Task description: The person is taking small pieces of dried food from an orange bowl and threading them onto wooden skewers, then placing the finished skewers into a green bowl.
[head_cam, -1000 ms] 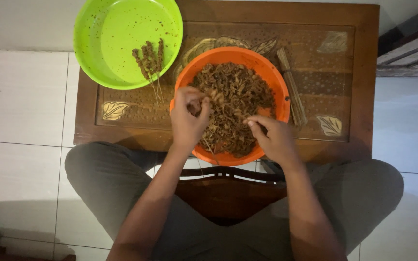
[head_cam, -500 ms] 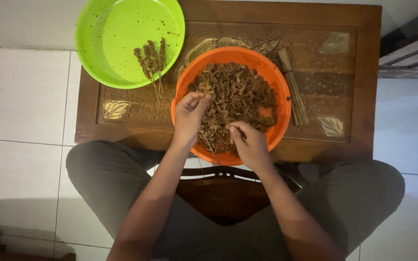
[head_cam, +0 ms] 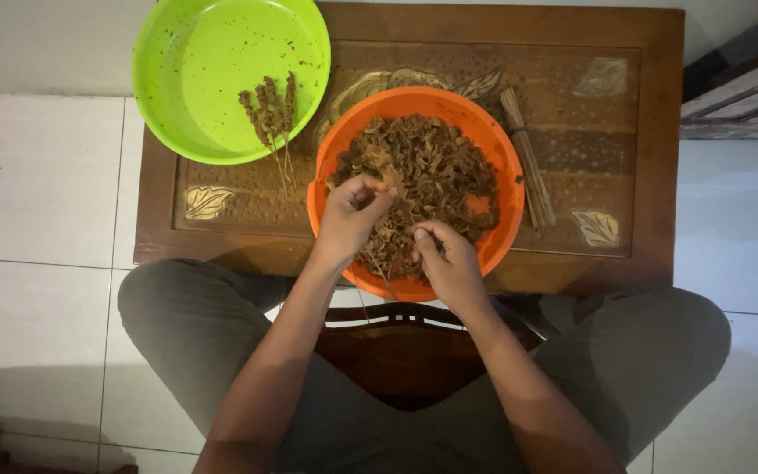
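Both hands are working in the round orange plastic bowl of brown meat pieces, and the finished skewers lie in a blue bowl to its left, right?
Not quite: the head view shows the finished skewers in a round lime-green plastic bowl, not a blue one. The left hand and right hand are indeed over the round orange plastic bowl of brown meat pieces.

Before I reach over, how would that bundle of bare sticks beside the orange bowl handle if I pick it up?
The stick bundle looks thin and straight, so probably stiff and light. A band seems to tie it near the top, so it should lift as one, though the loose lower ends may splay. Being round, single sticks could roll on the wooden table.
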